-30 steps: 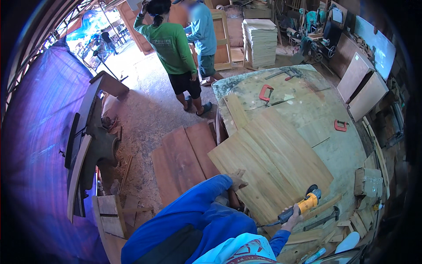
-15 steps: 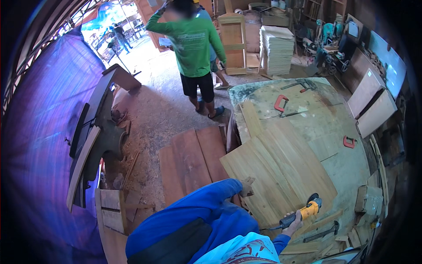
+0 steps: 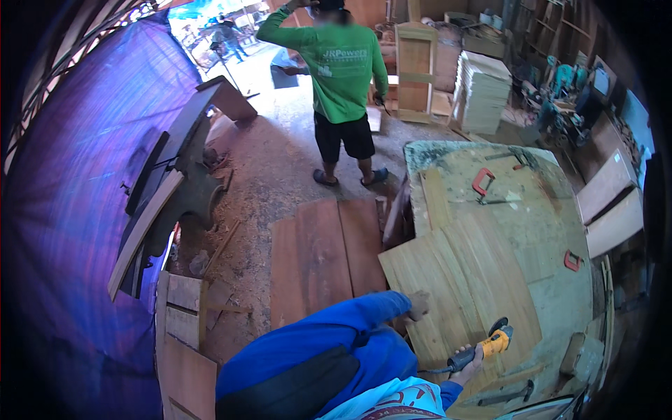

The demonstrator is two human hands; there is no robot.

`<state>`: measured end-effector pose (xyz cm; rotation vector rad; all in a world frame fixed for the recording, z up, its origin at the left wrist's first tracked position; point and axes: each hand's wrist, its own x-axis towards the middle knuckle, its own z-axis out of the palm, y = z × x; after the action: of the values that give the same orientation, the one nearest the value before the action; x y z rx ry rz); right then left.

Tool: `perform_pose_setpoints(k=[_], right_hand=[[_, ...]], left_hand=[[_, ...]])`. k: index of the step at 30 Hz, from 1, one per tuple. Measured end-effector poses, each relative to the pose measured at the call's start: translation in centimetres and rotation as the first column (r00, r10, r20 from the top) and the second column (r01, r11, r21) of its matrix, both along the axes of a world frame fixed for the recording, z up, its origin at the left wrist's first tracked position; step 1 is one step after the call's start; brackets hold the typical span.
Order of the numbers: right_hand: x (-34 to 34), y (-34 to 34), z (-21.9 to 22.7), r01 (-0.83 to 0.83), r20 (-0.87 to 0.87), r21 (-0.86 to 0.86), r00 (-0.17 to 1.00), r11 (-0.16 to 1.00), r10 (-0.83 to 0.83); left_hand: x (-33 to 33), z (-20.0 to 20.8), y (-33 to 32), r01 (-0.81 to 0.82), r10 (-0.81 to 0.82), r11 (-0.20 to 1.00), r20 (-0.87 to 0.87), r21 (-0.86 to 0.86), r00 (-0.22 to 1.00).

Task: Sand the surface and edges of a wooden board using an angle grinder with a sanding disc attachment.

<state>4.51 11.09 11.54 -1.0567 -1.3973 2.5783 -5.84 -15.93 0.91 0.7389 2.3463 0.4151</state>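
My right hand (image 3: 471, 361) is wrapped round the dark grip of a yellow angle grinder (image 3: 497, 341). The grinder's disc is tilted up, above the near right part of a pale wooden panel (image 3: 458, 269); whether it touches the wood I cannot tell. A cord trails from the grinder's rear end toward my body. My left hand (image 3: 418, 306) rests at the panel's left edge with its fingers apart, holding nothing. Several joined boards make up the panel, which lies on a worn worktable (image 3: 542, 294).
Red clamps (image 3: 483, 181) (image 3: 572, 260) lie on the table, and a hammer (image 3: 521, 393) lies near its front. Reddish boards (image 3: 322, 245) sit left of the panel. Beyond stands a person in a green shirt (image 3: 343, 73). A dark machine (image 3: 164, 182) is at left, beside a blue tarp (image 3: 84, 161).
The whole view has swung, so things sit further right. The person in green has shifted stance, and a second person behind is now mostly hidden. Both hands keep nearly the same places at the panel.
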Motion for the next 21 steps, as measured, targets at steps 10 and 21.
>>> perform_pose_setpoints(k=[10,21], right_hand=[[-2.2,-3.0,-0.9,-0.207,-0.052,0.046,0.976,0.977,0.21],[-2.0,-6.0,0.7,-0.458,-0.09,0.085,0.881,0.885,0.465]], left_hand=[[2.8,10.3,9.2,-0.852,-0.04,0.354,0.916,0.386,0.399],[2.5,11.2,6.7,-0.892,-0.062,0.324,0.948,0.316,0.313]])
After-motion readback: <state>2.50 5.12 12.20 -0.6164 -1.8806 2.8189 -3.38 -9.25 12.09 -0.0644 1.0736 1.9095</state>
